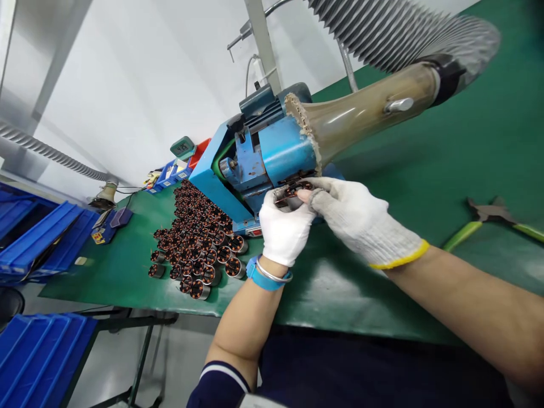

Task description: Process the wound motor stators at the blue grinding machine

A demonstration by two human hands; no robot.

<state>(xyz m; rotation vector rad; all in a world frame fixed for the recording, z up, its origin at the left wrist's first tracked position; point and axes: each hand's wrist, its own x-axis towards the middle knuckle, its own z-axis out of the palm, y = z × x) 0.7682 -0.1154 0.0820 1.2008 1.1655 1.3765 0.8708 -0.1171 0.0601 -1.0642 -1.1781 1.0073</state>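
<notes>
Holding stator (293, 192) | left hand (285, 226) + right hand (357, 218) | at blue machine (259, 156)

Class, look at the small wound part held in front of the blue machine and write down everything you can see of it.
The wound part is a small round piece with dark copper-coloured windings, like those in the pile on the green table. Only its top shows; the rest is hidden by gloves. The left hand cups it from below and the right hand pinches it from the side, a bare fingertip on it. It sits just under the blue machine; whether it touches the machine is unclear.
</notes>
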